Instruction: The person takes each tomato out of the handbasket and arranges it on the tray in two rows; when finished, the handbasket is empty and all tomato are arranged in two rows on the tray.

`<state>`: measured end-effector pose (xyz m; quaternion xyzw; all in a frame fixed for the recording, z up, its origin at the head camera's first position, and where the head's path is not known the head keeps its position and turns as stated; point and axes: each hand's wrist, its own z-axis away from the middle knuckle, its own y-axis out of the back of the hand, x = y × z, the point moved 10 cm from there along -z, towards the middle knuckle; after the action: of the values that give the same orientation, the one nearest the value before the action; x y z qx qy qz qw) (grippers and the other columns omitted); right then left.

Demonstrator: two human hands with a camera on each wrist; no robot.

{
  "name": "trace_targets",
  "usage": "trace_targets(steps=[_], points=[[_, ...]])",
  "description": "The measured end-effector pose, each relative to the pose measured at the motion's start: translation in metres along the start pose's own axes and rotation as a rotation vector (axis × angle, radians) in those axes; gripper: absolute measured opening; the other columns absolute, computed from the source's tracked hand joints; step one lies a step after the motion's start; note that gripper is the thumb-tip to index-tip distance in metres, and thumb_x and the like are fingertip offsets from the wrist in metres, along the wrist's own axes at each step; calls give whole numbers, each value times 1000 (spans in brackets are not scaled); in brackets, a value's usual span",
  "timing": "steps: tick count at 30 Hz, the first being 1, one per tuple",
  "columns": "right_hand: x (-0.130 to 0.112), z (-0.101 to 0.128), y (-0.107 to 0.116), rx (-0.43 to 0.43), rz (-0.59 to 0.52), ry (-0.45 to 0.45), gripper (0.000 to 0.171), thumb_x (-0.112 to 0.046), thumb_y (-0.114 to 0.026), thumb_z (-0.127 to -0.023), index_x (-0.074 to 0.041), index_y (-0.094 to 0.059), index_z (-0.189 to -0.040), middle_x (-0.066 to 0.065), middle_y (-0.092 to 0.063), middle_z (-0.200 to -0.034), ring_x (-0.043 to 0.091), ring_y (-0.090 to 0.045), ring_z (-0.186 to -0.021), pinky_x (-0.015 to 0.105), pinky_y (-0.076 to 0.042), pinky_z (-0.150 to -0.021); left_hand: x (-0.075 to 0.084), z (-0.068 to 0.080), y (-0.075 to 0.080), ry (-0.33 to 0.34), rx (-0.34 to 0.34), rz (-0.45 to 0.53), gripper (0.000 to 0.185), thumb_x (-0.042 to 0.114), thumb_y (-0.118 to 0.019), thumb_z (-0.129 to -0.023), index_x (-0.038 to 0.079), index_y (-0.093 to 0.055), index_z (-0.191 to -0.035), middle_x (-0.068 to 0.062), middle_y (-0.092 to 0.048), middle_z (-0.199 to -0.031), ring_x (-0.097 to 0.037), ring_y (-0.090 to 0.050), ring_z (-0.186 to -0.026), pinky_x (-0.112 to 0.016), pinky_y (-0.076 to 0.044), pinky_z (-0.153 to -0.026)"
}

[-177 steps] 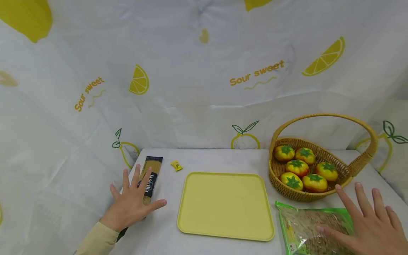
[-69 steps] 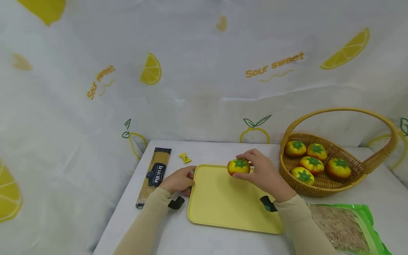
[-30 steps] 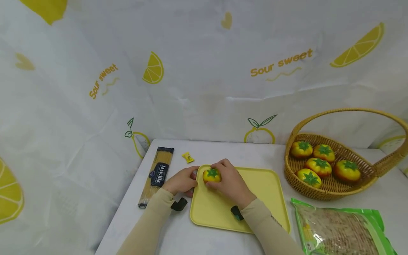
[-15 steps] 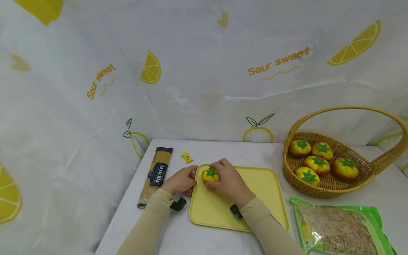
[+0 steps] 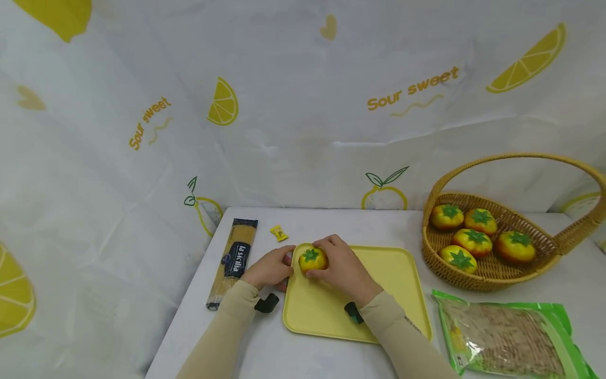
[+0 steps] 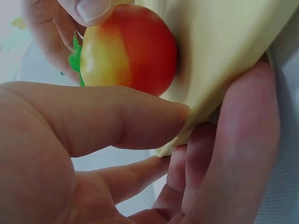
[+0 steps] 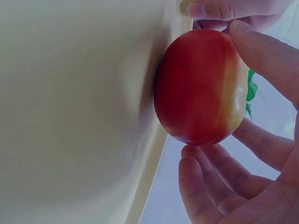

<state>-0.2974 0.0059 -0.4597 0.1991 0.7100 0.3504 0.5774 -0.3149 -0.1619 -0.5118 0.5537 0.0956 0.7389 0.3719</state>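
In the head view a yellow tray (image 5: 331, 316) lies on the white table. My left hand (image 5: 271, 268) pinches the tray's left edge, thumb on top and fingers underneath, as the left wrist view shows. A red-and-yellow tomato (image 5: 313, 260) with a green leafy top sits at the tray's far left corner. Thumb and fingers of my right hand (image 5: 343, 268) hold it from the right. In the right wrist view the underside of the tomato (image 7: 198, 88) is right at the tray surface.
A wicker basket (image 5: 478, 284) holding several more tomatoes stands at the right. In front of it lies a green-edged bag of brown noodles (image 5: 511, 337). Left of the tray are a pack of spaghetti (image 5: 234, 258) and a small yellow wrapped candy (image 5: 279, 233).
Both hands, first spread open, came to the tray; the left took its edge. The right carried a tomato from the basket leftward to the tray's far left corner. Little moved in the last second.
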Motion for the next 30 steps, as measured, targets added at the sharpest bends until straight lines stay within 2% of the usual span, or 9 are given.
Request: trace_targets(steps=[7, 12, 15, 19, 22, 24, 28, 30], points=[[4, 5, 14, 34, 28, -14, 68, -36, -94, -84, -11, -67, -141, 7, -62, -133, 23, -63, -113, 44, -60, -107, 10, -6, -8, -21, -25, 4, 69, 7, -64, -96, 14, -47, -163, -13, -58, -115, -23, -66, -85, -32, -65, -63], [-6, 11, 30, 41, 39, 17, 71, -38, -94, -84, -12, -66, -144, 8, -62, -138, 28, -65, -120, 46, -58, -110, 4, -1, -3, 6, 0, 1, 70, 7, -66, -95, 15, -47, -163, -12, -59, -117, -23, -65, -86, -32, -64, -65], [-13, 18, 51, 49, 46, 55, 71, -38, -92, -87, -12, -64, -146, 8, -61, -142, 29, -65, -127, 49, -57, -111, -2, 3, 1, 25, 21, -14, 71, 7, -66, -95, 15, -47, -163, -12, -59, -117, -23, -64, -86, -33, -64, -66], [-12, 34, 96, 77, 125, 136, 67, -37, -89, -90, -10, -64, -146, 9, -62, -142, 29, -65, -127, 51, -58, -108, -4, 6, 7, 27, 50, -60, 70, 10, -67, -94, 15, -49, -162, -10, -61, -117, -23, -62, -90, -32, -59, -73], [7, 54, 135, 93, 200, 161, 63, -35, -87, -92, -9, -64, -144, 10, -64, -141, 31, -67, -123, 53, -59, -104, -4, 7, 8, 26, 65, -96, 70, 11, -69, -94, 16, -51, -161, -7, -62, -116, -22, -60, -95, -32, -53, -79], [28, 70, 159, 99, 251, 146, 61, -34, -86, -93, -9, -65, -144, 12, -65, -141, 33, -67, -124, 56, -59, -103, -3, 7, 6, 24, 59, -83, 70, 10, -68, -93, 15, -50, -161, -8, -62, -116, -22, -61, -94, -33, -55, -78], [77, 100, 204, 92, 345, 65, 63, -35, -84, -95, -6, -63, -146, 20, -62, -146, 41, -66, -125, 62, -58, -101, -2, 7, 2, 17, 36, -18, 71, 7, -67, -94, 13, -48, -162, -12, -61, -118, -23, -65, -87, -34, -63, -68], [102, 111, 225, 89, 385, 15, 67, -35, -84, -95, -4, -60, -149, 26, -60, -146, 47, -65, -125, 66, -58, -98, -1, 8, 1, 14, 30, -9, 70, 6, -66, -95, 13, -48, -162, -12, -61, -118, -23, -65, -87, -35, -64, -67]])
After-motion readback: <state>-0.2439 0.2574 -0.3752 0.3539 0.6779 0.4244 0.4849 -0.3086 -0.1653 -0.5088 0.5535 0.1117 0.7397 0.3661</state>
